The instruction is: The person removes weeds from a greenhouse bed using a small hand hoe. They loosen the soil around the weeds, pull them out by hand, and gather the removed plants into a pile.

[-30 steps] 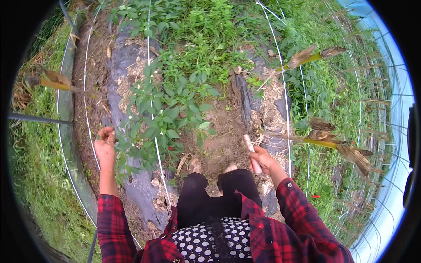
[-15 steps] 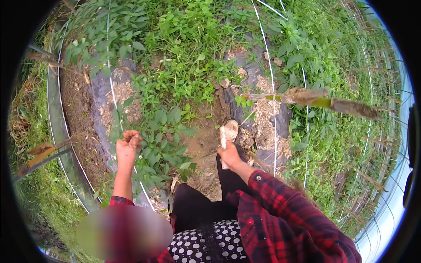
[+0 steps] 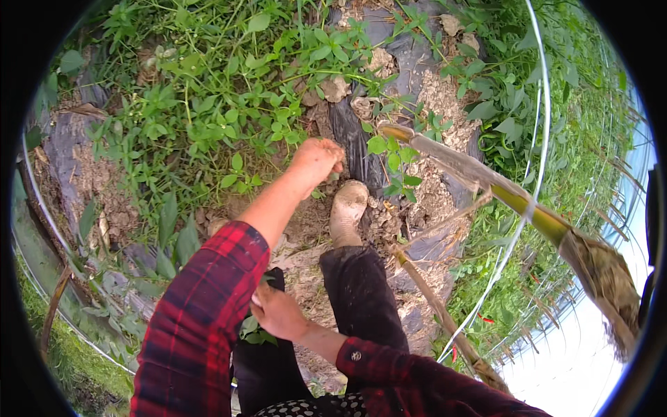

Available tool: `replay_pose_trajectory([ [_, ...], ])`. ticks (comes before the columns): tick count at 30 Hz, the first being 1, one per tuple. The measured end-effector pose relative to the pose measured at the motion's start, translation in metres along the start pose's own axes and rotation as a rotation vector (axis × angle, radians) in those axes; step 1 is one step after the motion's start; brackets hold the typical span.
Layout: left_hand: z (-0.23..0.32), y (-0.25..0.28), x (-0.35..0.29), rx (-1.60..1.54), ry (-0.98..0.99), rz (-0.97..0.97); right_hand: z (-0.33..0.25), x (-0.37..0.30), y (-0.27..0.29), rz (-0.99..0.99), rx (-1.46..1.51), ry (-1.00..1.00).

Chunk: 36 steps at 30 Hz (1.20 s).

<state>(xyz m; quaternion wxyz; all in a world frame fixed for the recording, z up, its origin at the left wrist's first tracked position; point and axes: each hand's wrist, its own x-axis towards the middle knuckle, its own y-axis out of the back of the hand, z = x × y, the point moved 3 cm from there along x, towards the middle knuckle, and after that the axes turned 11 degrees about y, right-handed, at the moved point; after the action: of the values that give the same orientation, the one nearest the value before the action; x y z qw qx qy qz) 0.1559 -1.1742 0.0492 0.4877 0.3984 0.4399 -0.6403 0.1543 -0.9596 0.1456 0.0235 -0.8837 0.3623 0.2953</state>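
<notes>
My left hand reaches across the middle, fingers curled closed beside low green weeds and above muddy soil. Whatever lies in its fingers, if anything, is hidden. Lower down, my right hand is closed near my left sleeve, which hides part of it. A small pale piece shows at its fingertips, apparently the end of the white stick-like thing seen in it earlier. Leaves hang just below that hand. Beyond my left hand, dark plastic film lies in the soil.
A bamboo stake slants in from the right, with white cord running past it. A thinner stake stands lower down. My muddy shoe is on the soil. Pepper plants grow at the right, other plants at the left.
The view has shifted closer to the weeds and stake. My left hand has swung from the left across to the middle; my right hand has drawn back lower, behind the left sleeve.
</notes>
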Motion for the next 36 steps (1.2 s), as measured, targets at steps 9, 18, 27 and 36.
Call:
replay_pose_trajectory([
  [9, -0.012, -0.092, 0.096, -0.746, 0.353, -0.149, 0.053, -0.059, -0.053, 0.106, 0.598, -0.031],
  [18, -0.019, -0.114, 0.118, -0.969, 0.373, -0.152, 0.041, -0.061, -0.038, -0.058, 0.448, -0.065],
  [27, -0.031, -0.100, 0.116, -0.748, 0.249, -0.159, 0.034, -0.047, -0.037, -0.151, 0.299, -0.032],
  [36, -0.068, 0.031, 0.081, 1.161, 0.014, -0.087, 0.024, -0.030, -0.026, -0.158, 0.247, -0.154],
])
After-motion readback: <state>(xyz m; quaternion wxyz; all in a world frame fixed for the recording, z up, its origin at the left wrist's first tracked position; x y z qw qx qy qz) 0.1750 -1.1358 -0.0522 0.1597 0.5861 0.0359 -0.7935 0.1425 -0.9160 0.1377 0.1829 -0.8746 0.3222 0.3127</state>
